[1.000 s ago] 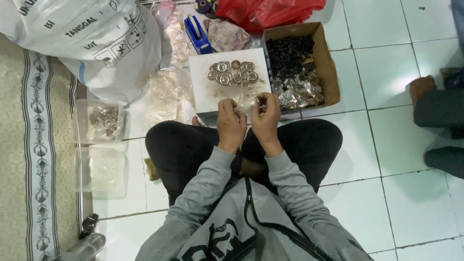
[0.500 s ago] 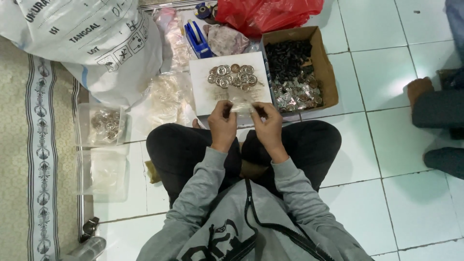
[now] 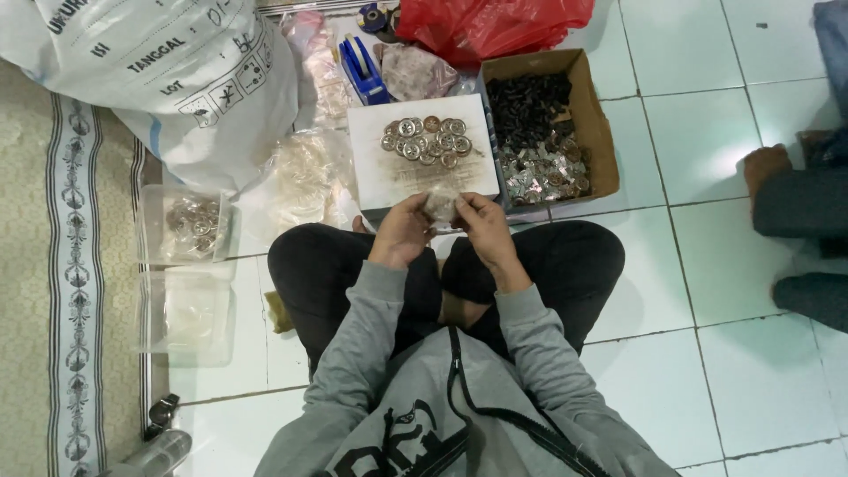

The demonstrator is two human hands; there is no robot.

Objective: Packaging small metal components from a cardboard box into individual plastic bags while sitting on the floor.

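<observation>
Sitting cross-legged on the tiled floor point(image 3: 760, 371), a person in a grey sweater works over a white board point(image 3: 389, 172) set just ahead of the knees.

Item in hand: a small clear bag point(image 3: 439, 203), holding what look like round metal pieces, pinched between both hands at the near edge of the board. Left hand point(image 3: 402, 231): fingers curled shut on the bag's left side. Right hand point(image 3: 481, 228): fingers likewise closed on its right side, thumb on top. Whether the bag is sealed cannot be told.

Stock on the board: a heap of metal rings point(image 3: 427, 141) at 12 o'clock from the hands, loose and unbagged.

Stock beyond: a cardboard box point(image 3: 601, 132) at 1 o'clock, holding dark pieces at its far end and shiny ones at its near end. A blue tape holder point(image 3: 364, 71) at 11 o'clock. A red plastic bag point(image 3: 495, 22) at 12 o'clock, farthest out. A large white sack point(image 3: 177, 79) at 10 o'clock.

Filled stock: a clear tray point(image 3: 185, 225) at 9 o'clock, with ring-filled bags in it; a second clear tray point(image 3: 190, 314) nearer at 8 o'clock.

Progress, as judged: partway, with some bags done, one in hand, and heap and box still well stocked.

Another person's legs point(image 3: 795, 203) at 3 o'clock.
</observation>
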